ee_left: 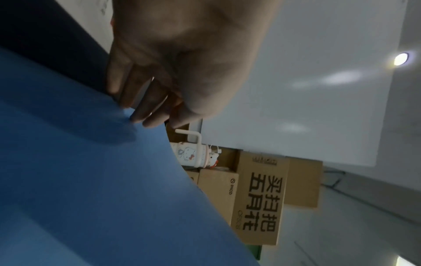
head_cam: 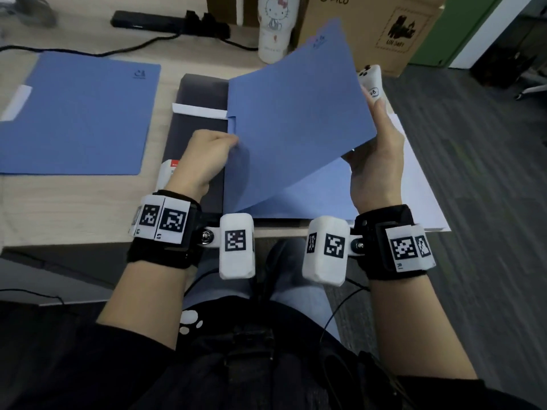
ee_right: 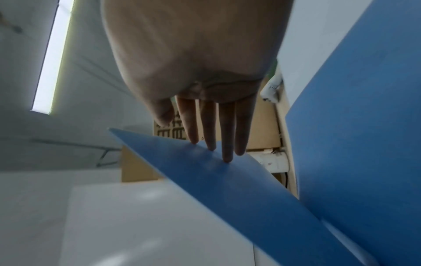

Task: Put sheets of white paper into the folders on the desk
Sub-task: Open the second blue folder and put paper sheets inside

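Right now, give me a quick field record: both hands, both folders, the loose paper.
left hand: holds the left edge of the open folder
right hand: fingers straight, propping the raised cover
open folder: cover lifted, contents hidden
second folder: closed, flat on the desk, to the left
white paper: under the open folder, overhanging the desk edge

Light wood desk (head_cam: 74,208), grey carpet floor (head_cam: 488,179), cardboard boxes (head_cam: 370,28) behind

We see 2 blue folders on the desk — the open folder (head_cam: 296,119) with its front cover lifted and tilted, the closed folder (head_cam: 80,113) flat at the left — and white paper (head_cam: 420,184) beneath the open one.
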Demonstrator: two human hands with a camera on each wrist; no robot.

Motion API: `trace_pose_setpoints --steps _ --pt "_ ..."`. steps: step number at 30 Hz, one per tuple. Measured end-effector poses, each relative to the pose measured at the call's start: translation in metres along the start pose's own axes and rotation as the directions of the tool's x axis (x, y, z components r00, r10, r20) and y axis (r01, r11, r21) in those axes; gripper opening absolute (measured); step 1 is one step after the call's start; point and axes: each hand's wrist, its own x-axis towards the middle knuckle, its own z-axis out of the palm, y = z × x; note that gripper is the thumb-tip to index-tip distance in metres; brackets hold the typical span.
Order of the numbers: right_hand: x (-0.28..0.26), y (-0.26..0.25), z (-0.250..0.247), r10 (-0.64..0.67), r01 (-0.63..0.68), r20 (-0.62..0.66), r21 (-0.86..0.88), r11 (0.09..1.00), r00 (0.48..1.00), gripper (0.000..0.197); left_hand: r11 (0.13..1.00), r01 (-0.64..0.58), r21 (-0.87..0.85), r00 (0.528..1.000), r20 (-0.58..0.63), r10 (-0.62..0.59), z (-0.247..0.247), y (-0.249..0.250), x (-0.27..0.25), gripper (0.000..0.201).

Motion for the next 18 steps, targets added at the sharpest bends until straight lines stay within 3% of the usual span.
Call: trace_pose_setpoints --steps 5,9,13,18 --pt "-0.004 -0.002 0.041 -0.107 0.131 0.19 -0.119 0.984 0.976 0.036 0.997 0.026 -0.077 0.987 0.162 -0.013 -0.023 0.01 -0.019 0.025" --pt "-0.006 0.006 0.075 -0.128 0.236 0.414 -0.221 0.946 0.901 0.04 0.999 0.027 -0.018 0.972 0.233 -0.022 -0.046 0.014 -0.034 0.041" --pt "-0.003 0.027 0.099 -0.075 0.29 0.569 -0.298 0.909 0.819 0.043 0.993 0.012 -0.12 0.978 0.21 0.013 -0.072 0.015 -0.044 0.04" --pt "-0.001 0.053 0.12 0.09 0.276 0.592 -0.497 0.823 0.801 0.049 0.911 -0.063 -0.407 0.988 0.106 0.116 -0.103 0.008 -0.054 0.042"
